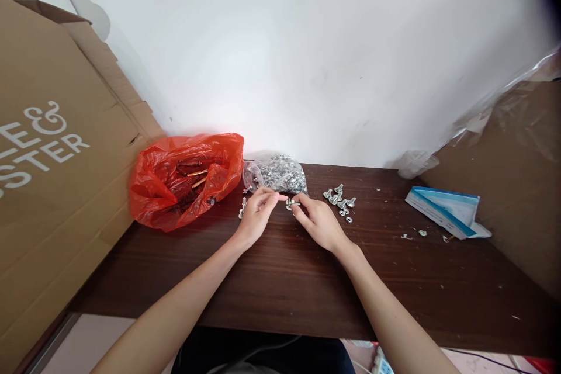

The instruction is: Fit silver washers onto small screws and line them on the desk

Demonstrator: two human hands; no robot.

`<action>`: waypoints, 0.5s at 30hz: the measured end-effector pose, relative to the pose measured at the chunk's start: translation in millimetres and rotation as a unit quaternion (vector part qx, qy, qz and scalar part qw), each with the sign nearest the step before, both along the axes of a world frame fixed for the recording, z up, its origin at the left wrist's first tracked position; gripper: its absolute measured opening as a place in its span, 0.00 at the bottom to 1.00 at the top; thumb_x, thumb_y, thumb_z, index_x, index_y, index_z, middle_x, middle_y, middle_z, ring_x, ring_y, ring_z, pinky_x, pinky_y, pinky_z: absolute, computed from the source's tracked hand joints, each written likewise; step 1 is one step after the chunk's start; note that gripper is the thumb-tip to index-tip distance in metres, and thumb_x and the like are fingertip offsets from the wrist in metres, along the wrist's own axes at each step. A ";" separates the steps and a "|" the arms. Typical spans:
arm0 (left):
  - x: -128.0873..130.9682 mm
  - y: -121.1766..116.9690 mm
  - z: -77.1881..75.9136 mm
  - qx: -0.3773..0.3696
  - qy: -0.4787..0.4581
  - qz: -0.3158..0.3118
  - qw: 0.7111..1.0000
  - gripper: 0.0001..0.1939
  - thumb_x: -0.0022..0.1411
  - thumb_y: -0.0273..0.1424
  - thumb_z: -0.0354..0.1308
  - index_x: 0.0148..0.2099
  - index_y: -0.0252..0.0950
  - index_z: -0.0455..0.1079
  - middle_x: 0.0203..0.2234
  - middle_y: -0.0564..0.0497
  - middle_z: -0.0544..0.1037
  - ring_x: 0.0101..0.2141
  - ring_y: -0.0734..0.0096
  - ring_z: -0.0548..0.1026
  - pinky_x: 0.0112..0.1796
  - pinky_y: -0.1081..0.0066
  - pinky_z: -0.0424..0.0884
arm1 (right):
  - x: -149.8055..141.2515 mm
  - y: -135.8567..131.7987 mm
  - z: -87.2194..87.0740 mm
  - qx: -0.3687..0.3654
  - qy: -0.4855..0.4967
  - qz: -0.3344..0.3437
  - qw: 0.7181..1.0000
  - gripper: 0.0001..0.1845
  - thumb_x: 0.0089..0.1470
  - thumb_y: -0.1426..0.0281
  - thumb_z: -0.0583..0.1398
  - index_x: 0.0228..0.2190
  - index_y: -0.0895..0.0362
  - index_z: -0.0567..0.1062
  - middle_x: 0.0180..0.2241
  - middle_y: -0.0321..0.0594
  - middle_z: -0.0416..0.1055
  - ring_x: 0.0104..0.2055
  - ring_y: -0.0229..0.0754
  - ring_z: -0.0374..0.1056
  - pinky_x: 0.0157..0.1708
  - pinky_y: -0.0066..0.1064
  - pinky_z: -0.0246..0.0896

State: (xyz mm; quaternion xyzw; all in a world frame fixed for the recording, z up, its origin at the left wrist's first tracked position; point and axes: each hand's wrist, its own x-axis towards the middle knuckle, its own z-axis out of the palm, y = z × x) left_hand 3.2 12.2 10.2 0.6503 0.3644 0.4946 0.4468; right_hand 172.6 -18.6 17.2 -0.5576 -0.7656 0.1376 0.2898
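Note:
A small silvery bolt [290, 204] with a wide flat head is pinched between the thumb and fingers of my right hand [323, 223]. My left hand [258, 215] is closed, thumb against fingers, its fingertips right beside the bolt's head; whatever it may hold is too small to make out. Just right of my right hand lies a loose group of flat-headed bolts [339, 197] with a few nuts [349, 220]. Several small metal pieces [242, 208] lie to the left of my left hand. Behind both hands sits a clear plastic bag [280, 172] full of small metal hardware.
An open red plastic bag [151, 198] with copper-coloured rods stands at the left, against a large cardboard box [65, 187]. On the right are a blue-and-white folded packet [442, 210], a clear plastic cup [416, 163] and another box [508, 187]. A white wall [307, 70] closes off the back.

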 end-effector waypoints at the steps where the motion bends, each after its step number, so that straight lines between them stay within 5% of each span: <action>1: -0.1 0.1 -0.2 0.005 0.000 -0.003 1.000 0.17 0.62 0.41 0.51 0.36 0.37 0.78 0.33 0.49 0.68 0.30 0.74 0.66 0.32 0.73 0.63 | 0.1 0.1 -0.1 0.001 0.000 -0.002 1.000 0.12 0.60 0.64 0.48 0.35 0.55 0.69 0.23 0.34 0.69 0.25 0.39 0.64 0.27 0.26 0.51; 15: -0.1 -2.2 2.2 0.031 0.029 0.007 0.999 0.15 0.63 0.38 0.52 0.42 0.38 0.77 0.33 0.49 0.71 0.32 0.72 0.68 0.30 0.74 0.62 | 0.2 0.0 -1.2 0.001 -0.002 -0.003 1.000 0.13 0.61 0.62 0.47 0.37 0.54 0.68 0.23 0.34 0.68 0.25 0.40 0.65 0.27 0.27 0.52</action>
